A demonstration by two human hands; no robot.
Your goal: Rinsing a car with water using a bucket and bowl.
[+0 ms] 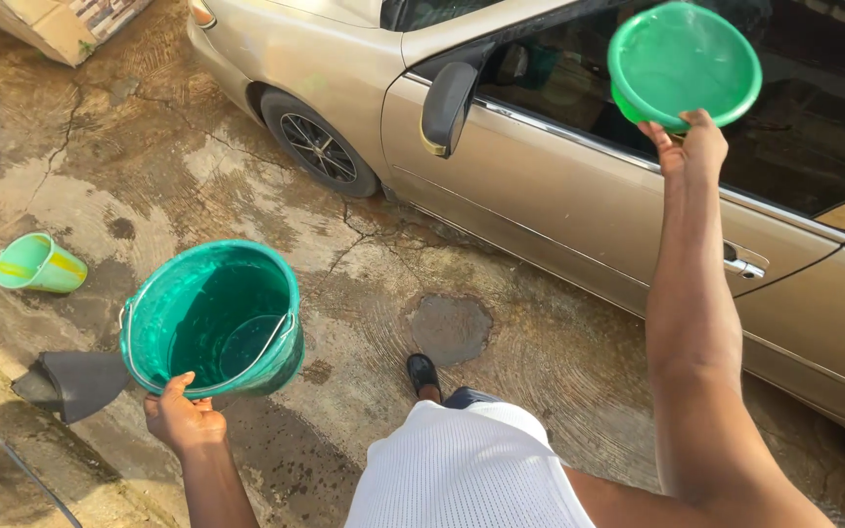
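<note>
Gripping rim of green bucket point(215, 318), left hand point(183, 418) closed on near edge; bucket tilted, held above wet concrete ground point(501, 323). Raised high, green bowl point(684, 65), right hand point(694, 147) pinching its lower edge, before tan car point(559, 196) window. Nearby: small green cup point(39, 264) lying on its side, dark cloth point(75, 383) beside bucket.

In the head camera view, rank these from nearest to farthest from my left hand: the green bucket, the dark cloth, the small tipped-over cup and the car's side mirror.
From the left hand:
1. Green bucket, held at its rim.
2. Dark cloth, just left on the ground.
3. Small tipped-over cup, farther left.
4. Side mirror, up right on the car.
</note>
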